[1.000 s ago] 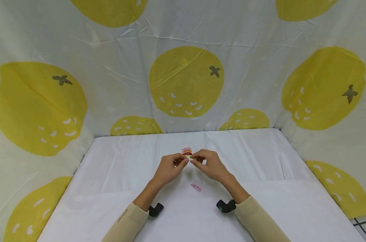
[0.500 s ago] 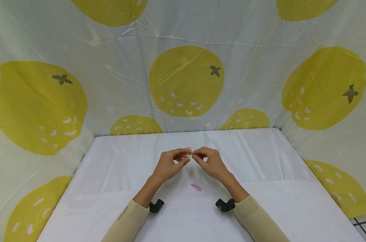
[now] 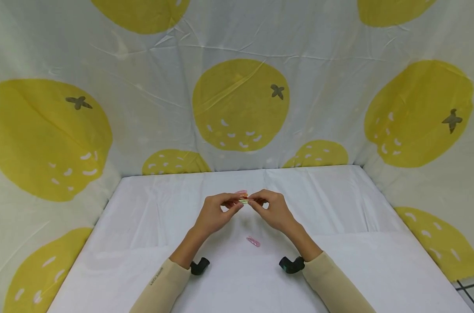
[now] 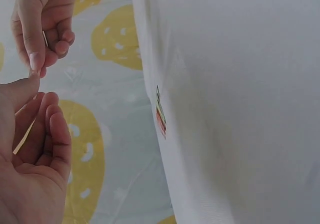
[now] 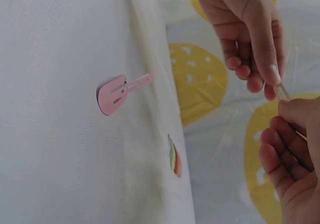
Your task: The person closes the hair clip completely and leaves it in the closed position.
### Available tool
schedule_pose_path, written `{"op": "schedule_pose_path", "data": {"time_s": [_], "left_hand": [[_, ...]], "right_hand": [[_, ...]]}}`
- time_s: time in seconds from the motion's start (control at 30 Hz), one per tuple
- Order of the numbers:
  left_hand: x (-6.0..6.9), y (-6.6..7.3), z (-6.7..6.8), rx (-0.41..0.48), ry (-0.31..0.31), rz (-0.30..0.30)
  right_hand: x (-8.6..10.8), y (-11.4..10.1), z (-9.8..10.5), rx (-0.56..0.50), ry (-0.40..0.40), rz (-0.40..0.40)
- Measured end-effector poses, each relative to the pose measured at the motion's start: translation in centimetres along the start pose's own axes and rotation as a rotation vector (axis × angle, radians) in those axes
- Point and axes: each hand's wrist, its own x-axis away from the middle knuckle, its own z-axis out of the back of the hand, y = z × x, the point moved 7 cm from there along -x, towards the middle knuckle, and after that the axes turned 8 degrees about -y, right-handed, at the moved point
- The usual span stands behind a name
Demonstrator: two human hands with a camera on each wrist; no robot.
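Observation:
Between the thumbs and forefingers of my left hand (image 3: 215,213) and right hand (image 3: 274,211) a thin pale hair clip (image 5: 281,91) is pinched from both ends. Fingers cover most of it, and its colour is hard to tell. Below the held clip, a row of several coloured hair clips (image 4: 160,115) lies on the white cloth. From the head view, the pink one (image 3: 241,191) at the far end shows beyond the fingers, which hide much of the row. Nearer the body lies a single pink snap hair clip (image 3: 253,241), its narrow tongue raised in the right wrist view.
A white cloth (image 3: 155,217) covers the table. Behind it and on both sides hangs a pale curtain (image 3: 155,108) printed with yellow lemons. Black camera mounts sit on both wrists, the left one (image 3: 200,266) and the right one (image 3: 292,265).
Both hands have shifted slightly away from the body, the fingers now covering more of the clip row. The lone pink clip stays where it was.

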Motion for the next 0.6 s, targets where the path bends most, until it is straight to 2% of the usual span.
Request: {"op": "schedule_pose_path", "data": {"time_s": [0.33, 0.6], "left_hand": [[0.15, 0.43, 0.38, 0.031, 0.061, -0.098], [0.28, 0.79, 0.6, 0.016, 0.087, -0.118]], "right_hand": [[0.06, 0.12, 0.13, -0.025, 0.028, 0.034], [0.13, -0.05, 0.2, -0.029, 0.052, 0.075]]}}
